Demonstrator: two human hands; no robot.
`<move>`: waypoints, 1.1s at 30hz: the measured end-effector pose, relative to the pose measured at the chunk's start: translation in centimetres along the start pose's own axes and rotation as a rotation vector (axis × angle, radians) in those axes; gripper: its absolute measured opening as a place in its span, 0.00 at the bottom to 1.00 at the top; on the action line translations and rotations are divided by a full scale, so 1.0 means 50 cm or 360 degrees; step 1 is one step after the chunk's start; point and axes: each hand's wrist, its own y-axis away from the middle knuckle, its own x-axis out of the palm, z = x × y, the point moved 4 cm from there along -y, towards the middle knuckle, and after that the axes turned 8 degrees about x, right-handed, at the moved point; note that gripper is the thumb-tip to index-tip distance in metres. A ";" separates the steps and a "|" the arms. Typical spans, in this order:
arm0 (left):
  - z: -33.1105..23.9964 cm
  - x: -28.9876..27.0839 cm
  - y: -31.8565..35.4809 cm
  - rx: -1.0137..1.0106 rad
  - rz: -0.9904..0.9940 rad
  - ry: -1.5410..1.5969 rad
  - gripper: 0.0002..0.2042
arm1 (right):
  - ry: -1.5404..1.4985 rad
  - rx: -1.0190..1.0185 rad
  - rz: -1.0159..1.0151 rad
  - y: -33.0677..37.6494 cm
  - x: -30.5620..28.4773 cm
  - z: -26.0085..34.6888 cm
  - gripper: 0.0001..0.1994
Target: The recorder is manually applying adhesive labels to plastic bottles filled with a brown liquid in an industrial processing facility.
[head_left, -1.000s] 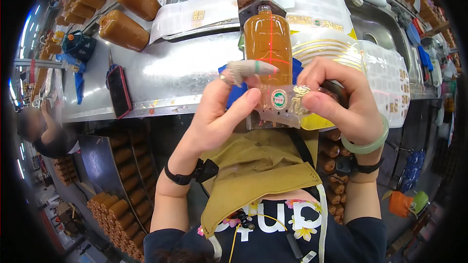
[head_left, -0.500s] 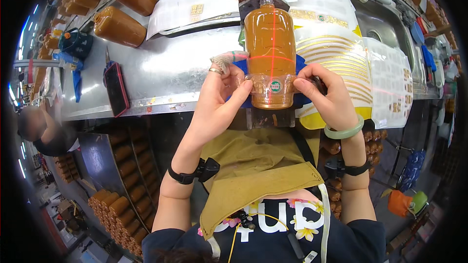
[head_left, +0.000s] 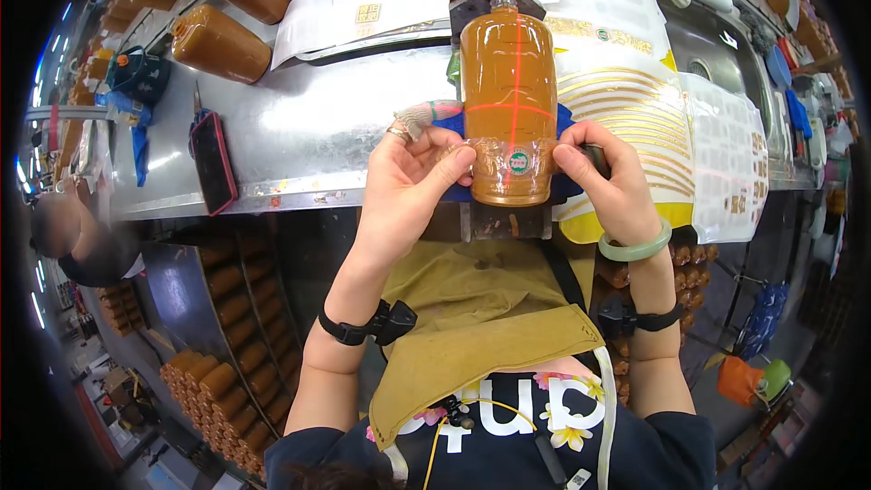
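An amber-brown bottle [head_left: 510, 63] lies on its side before me, neck pointing away, with red laser lines crossing on it. A clear film label [head_left: 490, 161] with a small round green emblem spans the bottle near its base. My left hand [head_left: 413, 163] pinches the label's left end between thumb and fingers; one finger wears a cloth wrap. My right hand [head_left: 610, 168] pinches the right end, its thumb by the bottle's side. I cannot tell how far the film touches the glass. Blue material [head_left: 564, 186] shows beneath the bottle.
A metal block [head_left: 494, 2] stands at the bottle's neck. Gold-striped decal sheets [head_left: 626, 118] lie to the right, before a sink [head_left: 721, 54]. A phone [head_left: 213, 163] lies left on the steel bench [head_left: 308, 132]. More brown bottles [head_left: 220, 44] stand at the far left.
The view has shifted slightly, so the bottle and both hands appear a little farther right. Both hands keep their hold on the film label, with little visible movement against the bottle.
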 end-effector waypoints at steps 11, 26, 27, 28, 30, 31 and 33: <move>0.008 -0.004 0.000 -0.0036 -0.0048 0.0065 0.23 | -0.0066 -0.0002 -0.0002 -0.003 0.004 -0.011 0.08; 0.011 -0.005 0.001 -0.0030 -0.0044 0.0103 0.23 | -0.0003 0.0003 0.0007 -0.006 0.001 -0.007 0.08; 0.012 -0.005 0.001 -0.0031 -0.0043 0.0102 0.23 | -0.0004 0.0004 0.0007 -0.006 0.001 -0.006 0.08; 0.012 -0.004 0.001 -0.0020 -0.0037 0.0110 0.23 | -0.0008 0.0008 0.0009 -0.006 0.001 -0.006 0.08; 0.013 -0.003 0.001 -0.0011 -0.0028 0.0118 0.22 | -0.0013 0.0013 0.0008 -0.006 -0.001 -0.007 0.08; 0.013 -0.004 0.001 -0.0003 -0.0041 0.0111 0.22 | -0.0012 0.0012 0.0012 -0.007 -0.001 -0.008 0.07; 0.014 -0.004 0.001 0.0001 -0.0050 0.0106 0.22 | -0.0010 0.0015 0.0011 -0.007 -0.002 -0.010 0.07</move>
